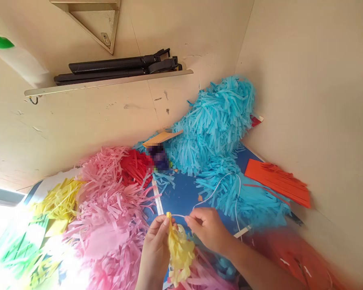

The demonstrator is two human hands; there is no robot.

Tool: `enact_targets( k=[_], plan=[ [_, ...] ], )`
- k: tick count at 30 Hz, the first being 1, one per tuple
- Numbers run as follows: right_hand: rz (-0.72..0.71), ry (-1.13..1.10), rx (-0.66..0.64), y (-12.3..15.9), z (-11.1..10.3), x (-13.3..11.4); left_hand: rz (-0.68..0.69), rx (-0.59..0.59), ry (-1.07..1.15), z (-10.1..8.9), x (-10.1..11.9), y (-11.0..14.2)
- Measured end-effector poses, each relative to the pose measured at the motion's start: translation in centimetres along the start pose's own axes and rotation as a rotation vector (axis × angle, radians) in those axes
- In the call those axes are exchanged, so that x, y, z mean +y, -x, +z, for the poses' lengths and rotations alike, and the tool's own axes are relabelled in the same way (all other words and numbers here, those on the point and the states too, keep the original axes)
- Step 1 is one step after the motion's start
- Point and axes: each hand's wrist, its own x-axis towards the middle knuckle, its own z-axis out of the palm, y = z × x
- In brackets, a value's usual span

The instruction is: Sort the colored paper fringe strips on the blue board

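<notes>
My left hand (157, 243) pinches the rolled top of a yellow tissue-paper tassel (182, 254), whose fringe hangs down beside the wrist. To its right, my right hand (210, 229) is closed on a thin white string (178, 216) that runs to the tassel's top. Whether the string passes through the tassel or only touches it, I cannot tell. More of the string loops up behind my right hand and drops past the forearm. Pink fringed paper (115, 225) lies left of and below my hands; light blue fringed paper (218, 117) is heaped beyond them.
The blue table (181, 193) meets a beige wall corner. Red fringe (136, 167), an orange fringed sheet (276, 183), yellow fringe (60, 197) and green paper (27, 241) lie around. A pixelated dark item (159, 158) sits mid-table. Black gear (117, 66) rests on a wall ledge.
</notes>
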Motion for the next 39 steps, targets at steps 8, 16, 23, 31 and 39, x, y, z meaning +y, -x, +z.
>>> enact_targets(
  k=[8, 16, 23, 31, 39],
  plan=[
    [-0.030, -0.018, -0.064, 0.3, -0.7, -0.5, 0.000, -0.012, -0.021, 0.7, -0.3, 0.0],
    [-0.077, -0.096, -0.147, 0.4, -0.9, -0.3, -0.046, -0.073, -0.060, 0.7, -0.6, -0.1],
    [-0.124, -0.095, -0.154, 0.4, -1.0, -0.3, -0.055, -0.048, -0.063, 1.0, -0.6, -0.2],
    [0.042, 0.053, -0.141, 0.4, -0.1, 1.0, 0.219, -0.066, -0.440, 0.7, -1.1, 0.1],
    [0.010, -0.039, -0.149, 0.4, 0.0, 1.3, 0.453, 0.047, -0.777, 1.6, -1.4, 1.2]
  ],
)
